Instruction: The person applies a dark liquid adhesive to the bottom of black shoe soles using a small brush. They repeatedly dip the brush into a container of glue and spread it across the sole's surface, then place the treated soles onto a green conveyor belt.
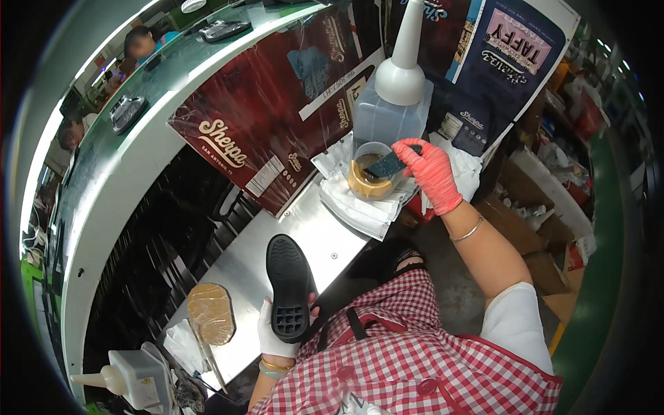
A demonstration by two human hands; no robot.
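A worker's left hand, in a white glove, grips a black shoe sole by its heel, tread up, over the near edge of a steel table; just left of that hand lies a tan insole-shaped pad; the right hand, in a red glove, pinches a dark sponge over a small clear cup set in a tan tape ring on white cloth; just beyond the right hand stands a clear jug with a white nozzle; a squeeze bottle sits well left of the left hand.
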